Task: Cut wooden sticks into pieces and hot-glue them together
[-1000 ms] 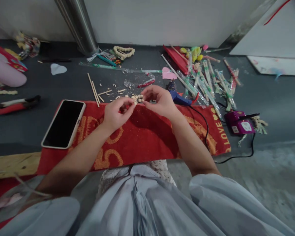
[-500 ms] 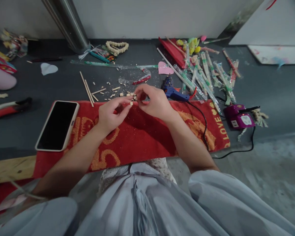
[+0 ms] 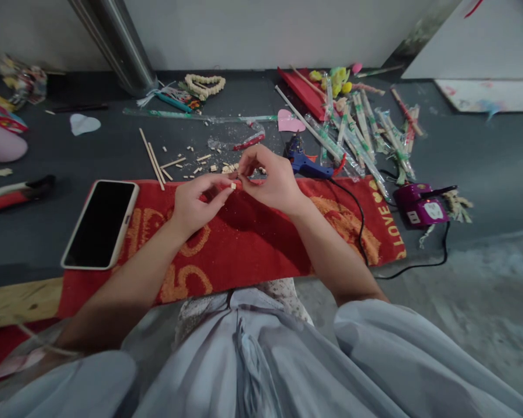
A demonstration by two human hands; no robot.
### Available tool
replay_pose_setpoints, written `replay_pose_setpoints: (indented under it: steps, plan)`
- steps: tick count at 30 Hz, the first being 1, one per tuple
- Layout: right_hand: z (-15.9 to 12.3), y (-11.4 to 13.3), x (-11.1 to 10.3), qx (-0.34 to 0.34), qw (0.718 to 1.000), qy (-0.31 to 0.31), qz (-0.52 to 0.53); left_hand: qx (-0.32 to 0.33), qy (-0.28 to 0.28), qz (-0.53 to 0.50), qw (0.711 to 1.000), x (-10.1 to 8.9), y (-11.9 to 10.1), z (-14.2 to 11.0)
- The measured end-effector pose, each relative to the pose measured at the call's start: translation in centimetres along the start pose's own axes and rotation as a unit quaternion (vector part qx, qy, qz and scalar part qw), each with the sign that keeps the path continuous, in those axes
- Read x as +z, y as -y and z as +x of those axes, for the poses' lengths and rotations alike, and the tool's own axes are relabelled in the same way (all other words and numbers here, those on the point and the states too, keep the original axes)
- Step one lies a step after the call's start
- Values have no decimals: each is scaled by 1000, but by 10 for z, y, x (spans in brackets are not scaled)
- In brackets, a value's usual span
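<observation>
Bending over a red towel point(image 3: 261, 249) at lower center, a person in a pale, loose-sleeved garment works with bare hands above the table's near edge, the cloth probably there to catch crumbs. A phone point(image 3: 99, 225) lies flat on the towel's left end, beyond the working fingers. At center, the left hand point(image 3: 194, 203) pinches a small pale block point(image 3: 233, 186) between its fingertips, a hold apparently suited to so tiny a piece; the right hand point(image 3: 273, 183) curls in close beside it, though whether it grips anything cannot be told. Just past the hands lie cut pale bits point(image 3: 213, 168), with thin sticks point(image 3: 149, 159) to their left. A blue glue gun point(image 3: 314, 168) rests near the right wrist, seemingly parked for easy reach; its body and the black cord point(image 3: 361, 220) crossing the towel limit sideways movement there, while leftward the forearm has more room before the phone's edge. Wrapped sticks point(image 3: 366, 125) crowd the upper right, and a pale wall point(image 3: 244, 35) bounds the far side.
</observation>
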State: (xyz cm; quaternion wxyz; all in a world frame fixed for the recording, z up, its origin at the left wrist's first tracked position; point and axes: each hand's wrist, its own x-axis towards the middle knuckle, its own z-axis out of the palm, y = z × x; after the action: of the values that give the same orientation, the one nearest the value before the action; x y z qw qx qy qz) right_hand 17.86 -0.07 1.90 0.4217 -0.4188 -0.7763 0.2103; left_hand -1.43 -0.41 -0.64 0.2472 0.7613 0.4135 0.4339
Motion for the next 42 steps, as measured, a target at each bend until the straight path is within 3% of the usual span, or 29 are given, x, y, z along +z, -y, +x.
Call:
replay_pose_setpoints:
  steps: [5,13,21,42]
  plan:
    - [-1,-4,2,-43,999,-15,8,-42,13,-36,998,1,0,2]
    - [-3,-5,1,-110,991,7,-70,-76,37,-58,995,3,5,7]
    - [-4,-6,-1,-128,987,37,-94,-111,58,-87,988,4,10,9]
    - [-5,-7,3,-67,995,35,-58,-145,89,-115,979,0,2,10]
